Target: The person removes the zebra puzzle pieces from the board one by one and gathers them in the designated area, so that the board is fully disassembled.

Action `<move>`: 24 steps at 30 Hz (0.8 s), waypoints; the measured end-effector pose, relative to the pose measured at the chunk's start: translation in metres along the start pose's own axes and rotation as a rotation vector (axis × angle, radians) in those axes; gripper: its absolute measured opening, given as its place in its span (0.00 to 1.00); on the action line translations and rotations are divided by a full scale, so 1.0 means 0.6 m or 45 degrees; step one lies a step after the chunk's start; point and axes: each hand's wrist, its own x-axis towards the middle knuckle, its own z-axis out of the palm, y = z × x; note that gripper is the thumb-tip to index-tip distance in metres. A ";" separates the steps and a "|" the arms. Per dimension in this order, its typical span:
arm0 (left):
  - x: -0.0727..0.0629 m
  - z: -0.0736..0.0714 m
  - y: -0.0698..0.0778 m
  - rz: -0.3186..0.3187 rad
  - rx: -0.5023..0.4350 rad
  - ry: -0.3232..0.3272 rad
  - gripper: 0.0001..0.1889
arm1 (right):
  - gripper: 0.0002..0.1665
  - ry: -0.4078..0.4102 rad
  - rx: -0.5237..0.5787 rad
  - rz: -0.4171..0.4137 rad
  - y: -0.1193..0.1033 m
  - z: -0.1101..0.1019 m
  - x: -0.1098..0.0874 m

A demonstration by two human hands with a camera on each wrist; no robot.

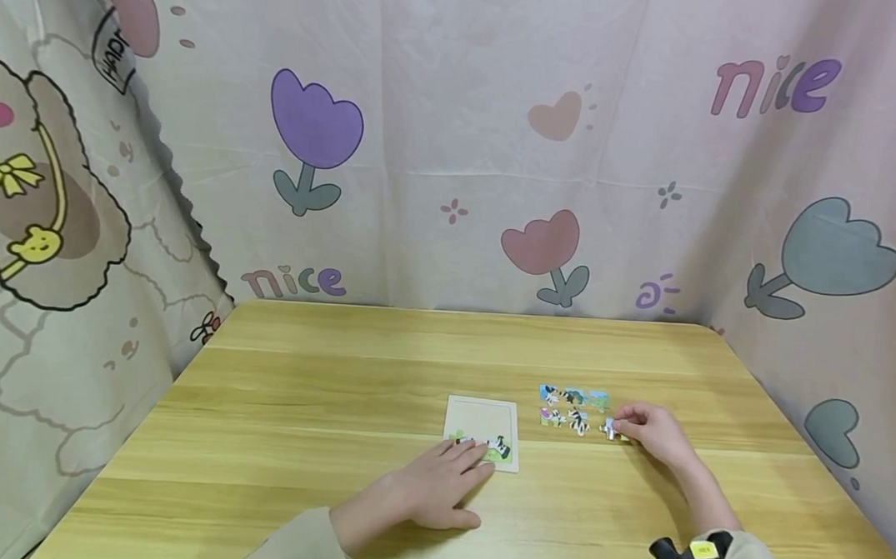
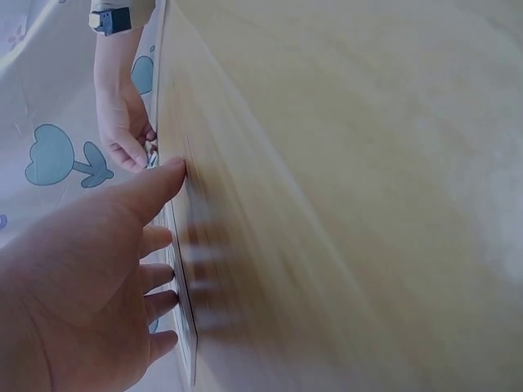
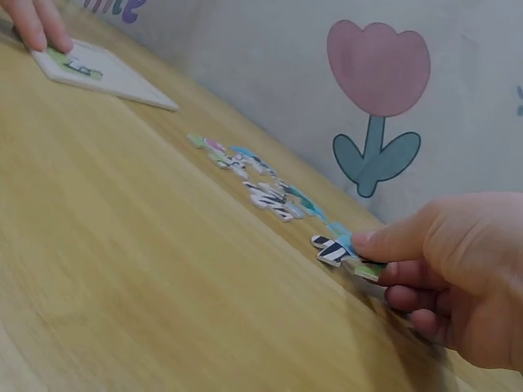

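My right hand [image 1: 655, 432] pinches a jigsaw puzzle piece [image 3: 333, 250] with black-and-white stripes and a bit of green, thumb on top, close over the table. Left of it lie several loose puzzle pieces [image 1: 574, 397] in two rough rows, some striped, some blue and green. My left hand [image 1: 439, 483] lies with fingers spread, fingertips resting on the lower edge of a white puzzle board [image 1: 482, 408]. Along the board's bottom, fitted pieces [image 1: 499, 447] show green and black-and-white; the fingers partly cover them. In the left wrist view the board [image 2: 186, 318] is seen edge-on.
The wooden table [image 1: 300, 390] has a straight back edge against a printed curtain [image 1: 434, 254] with tulips and hearts. Another curtain side hangs along the left. A black strap device [image 1: 691, 554] sits on the right wrist over the sleeve.
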 end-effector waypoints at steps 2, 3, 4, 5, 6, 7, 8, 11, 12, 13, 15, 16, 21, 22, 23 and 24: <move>-0.002 0.000 -0.001 -0.015 -0.013 0.000 0.37 | 0.10 0.001 -0.044 -0.016 0.000 0.002 0.000; -0.004 -0.001 -0.001 -0.021 -0.020 0.000 0.37 | 0.10 0.005 -0.066 -0.028 0.000 0.003 0.001; -0.006 -0.001 -0.001 -0.028 -0.024 0.001 0.36 | 0.10 0.011 -0.078 -0.031 0.000 0.004 0.001; -0.008 -0.002 -0.002 -0.034 -0.032 0.002 0.36 | 0.10 0.018 -0.092 -0.035 0.001 0.006 0.002; -0.009 -0.002 -0.002 -0.038 -0.034 0.006 0.36 | 0.09 0.025 -0.100 -0.034 0.001 0.007 0.003; -0.011 -0.001 -0.003 -0.043 -0.037 0.007 0.36 | 0.09 0.030 -0.111 -0.032 0.001 0.008 0.004; -0.013 0.000 -0.003 -0.049 -0.044 0.007 0.36 | 0.09 0.036 -0.117 -0.030 0.001 0.009 0.005; -0.017 0.004 -0.007 -0.071 -0.060 0.011 0.37 | 0.09 0.051 -0.155 -0.029 0.001 0.011 0.008; -0.019 0.005 -0.008 -0.079 -0.063 0.010 0.37 | 0.09 0.053 -0.169 -0.030 0.001 0.012 0.009; -0.020 0.006 -0.009 -0.088 -0.071 0.008 0.37 | 0.10 0.058 -0.188 -0.030 0.001 0.013 0.009; -0.024 0.007 -0.012 -0.103 -0.084 0.004 0.37 | 0.10 0.071 -0.217 -0.029 0.000 0.014 0.010; -0.026 0.007 -0.013 -0.108 -0.087 0.003 0.37 | 0.10 0.078 -0.229 -0.026 -0.001 0.015 0.011; -0.039 0.006 -0.016 -0.137 -0.114 0.001 0.37 | 0.11 0.106 -0.256 -0.013 -0.004 0.018 0.011; -0.041 0.006 -0.017 -0.141 -0.117 0.002 0.37 | 0.11 0.109 -0.258 -0.011 -0.005 0.018 0.011; -0.043 0.006 -0.018 -0.144 -0.123 0.003 0.37 | 0.11 0.114 -0.261 -0.011 -0.005 0.018 0.010; -0.046 0.005 -0.019 -0.145 -0.129 0.004 0.37 | 0.12 0.119 -0.262 -0.013 -0.006 0.019 0.010</move>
